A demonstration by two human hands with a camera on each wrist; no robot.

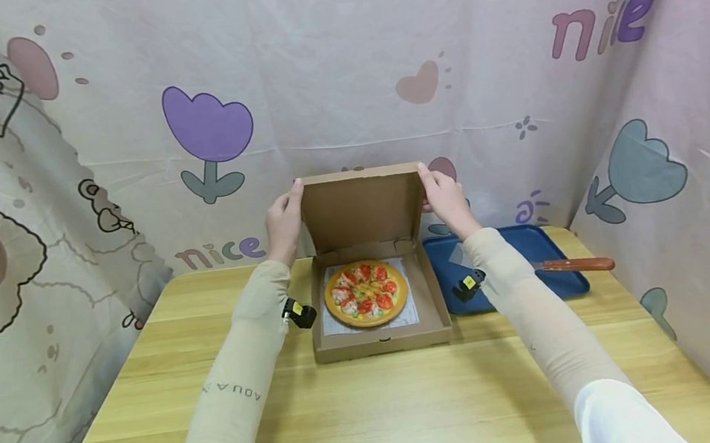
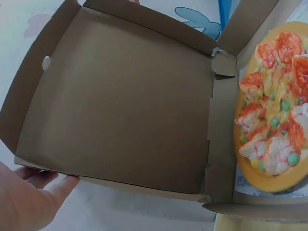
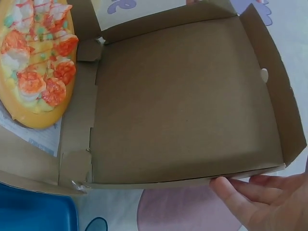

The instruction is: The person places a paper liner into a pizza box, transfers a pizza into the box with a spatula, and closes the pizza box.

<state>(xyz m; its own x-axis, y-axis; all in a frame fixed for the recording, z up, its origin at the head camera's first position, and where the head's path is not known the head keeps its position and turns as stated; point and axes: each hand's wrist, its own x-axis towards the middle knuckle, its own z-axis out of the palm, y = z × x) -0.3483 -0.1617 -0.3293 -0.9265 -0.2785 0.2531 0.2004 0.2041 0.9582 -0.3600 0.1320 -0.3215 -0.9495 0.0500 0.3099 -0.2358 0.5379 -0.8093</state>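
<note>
A cardboard pizza box (image 1: 384, 342) stands on the table with its lid (image 1: 363, 211) raised nearly upright. Inside it lies a round pizza (image 1: 366, 293) topped with shrimp-like pieces and green bits, on a sheet of printed paper (image 1: 335, 329). My left hand (image 1: 284, 223) grips the lid's left side near its upper corner; in the left wrist view, the thumb (image 2: 62, 188) lies along the edge with fingers behind. On the opposite side, my right hand (image 1: 446, 198) grips the lid's right edge, its thumb (image 3: 231, 192) on the near face.
A blue tray (image 1: 565, 283) stands right of the box, partly behind my right forearm. Across its right rim lies a tool with a wooden handle (image 1: 576, 265) and metal blade. A printed curtain (image 1: 339, 104) hangs behind the wooden table (image 1: 394, 418).
</note>
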